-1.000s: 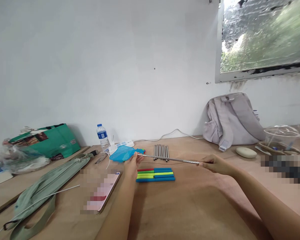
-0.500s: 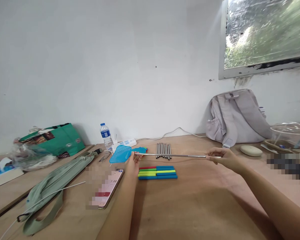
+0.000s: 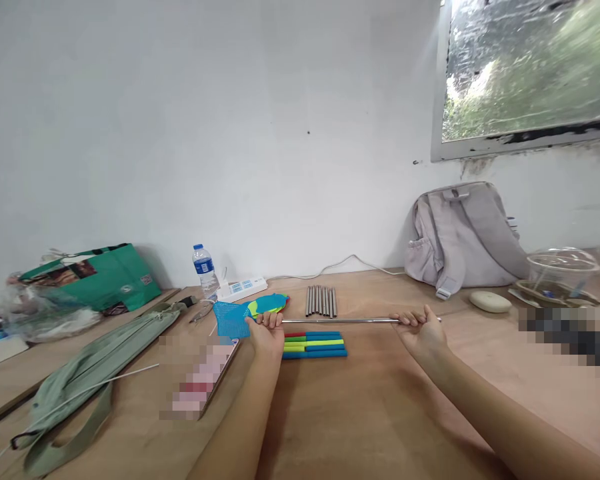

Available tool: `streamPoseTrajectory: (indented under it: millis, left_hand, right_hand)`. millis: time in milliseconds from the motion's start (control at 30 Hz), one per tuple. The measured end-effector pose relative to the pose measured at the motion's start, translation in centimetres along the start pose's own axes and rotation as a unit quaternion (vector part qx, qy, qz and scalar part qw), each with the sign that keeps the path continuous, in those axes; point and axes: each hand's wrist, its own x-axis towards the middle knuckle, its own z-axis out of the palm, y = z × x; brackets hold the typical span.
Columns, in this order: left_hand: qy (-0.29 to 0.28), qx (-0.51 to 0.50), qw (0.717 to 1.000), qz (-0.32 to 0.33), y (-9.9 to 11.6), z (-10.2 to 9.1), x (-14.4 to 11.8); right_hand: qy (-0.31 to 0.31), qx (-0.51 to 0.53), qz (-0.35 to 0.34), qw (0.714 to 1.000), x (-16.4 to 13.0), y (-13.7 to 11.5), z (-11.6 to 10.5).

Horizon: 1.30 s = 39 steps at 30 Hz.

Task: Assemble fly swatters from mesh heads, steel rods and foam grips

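Here, the left hand [image 3: 269, 339] and right hand [image 3: 423, 333] clamp fingers on a swatter's [image 3: 231, 323] rod [image 3: 347, 321], apparently spread to keep it level. Beyond the rod, tubes [image 3: 321, 302] lie aligned, seemingly for tidiness.

The metal rod [image 3: 345, 321], which crossed in front of the lower ends of the silver tubes [image 3: 321, 301], now shows just below them. The right hand [image 3: 424, 335] has turned over, from back upward to palm toward the viewer, its fingers curled about the rod. The left hand [image 3: 269, 339] has gone from a fingertip hold to a fuller grip and now covers the left ends of the coloured handles [image 3: 326, 343]. The blue mesh swatter head [image 3: 230, 321] has tilted and dropped, baring more of the coloured pile [image 3: 271, 304] and power strip [image 3: 243, 289].
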Motion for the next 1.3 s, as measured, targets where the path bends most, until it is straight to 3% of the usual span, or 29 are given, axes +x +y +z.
streamPoseTrajectory:
  millis: [300,600,900,1133,1300]
  left_hand:
    - [0.030,0.013,0.998,0.054,1.7,0.9,0.0]
    - [0.036,0.030,0.997,0.063,1.7,1.0,-0.1]
    - [0.051,0.036,0.996,0.064,1.6,0.8,0.3]
    - [0.045,0.037,0.994,0.089,2.0,0.0,1.3]
    - [0.041,0.027,0.994,0.095,2.5,0.1,1.3]
  right_hand:
    - [0.009,0.058,0.046,0.997,-0.3,-0.9,1.7]
    - [-0.027,0.030,0.019,0.999,0.7,-1.5,0.6]
    - [0.018,0.077,0.058,0.995,0.8,-2.1,0.7]
    - [-0.016,0.049,0.037,0.998,1.3,-2.7,0.1]
    - [0.014,0.077,0.051,0.996,1.4,-3.4,0.0]
